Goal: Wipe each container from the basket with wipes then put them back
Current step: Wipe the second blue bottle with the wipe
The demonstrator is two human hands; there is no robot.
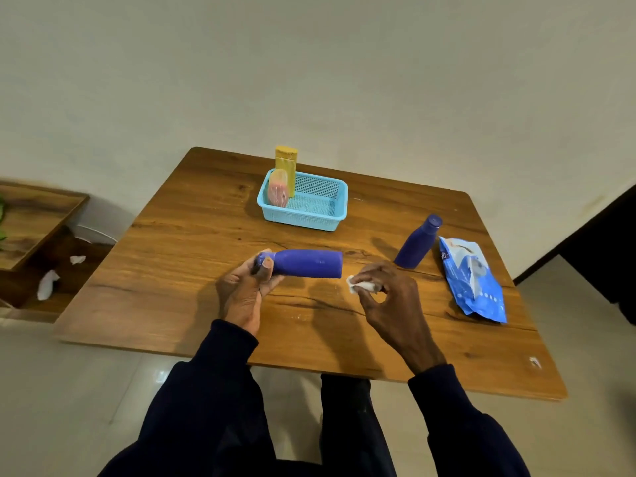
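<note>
the left hand (246, 287) clamps the purple bottle (308, 264) by its cap, long axis lying sideways at frame centre, base just beside the right hand (382, 290) pinching a wipe (359, 285).

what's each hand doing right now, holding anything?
Left hand: grips the cap end of the horizontal blue bottle.
Right hand: pinches a crumpled white wipe just off the bottle's base.
</note>
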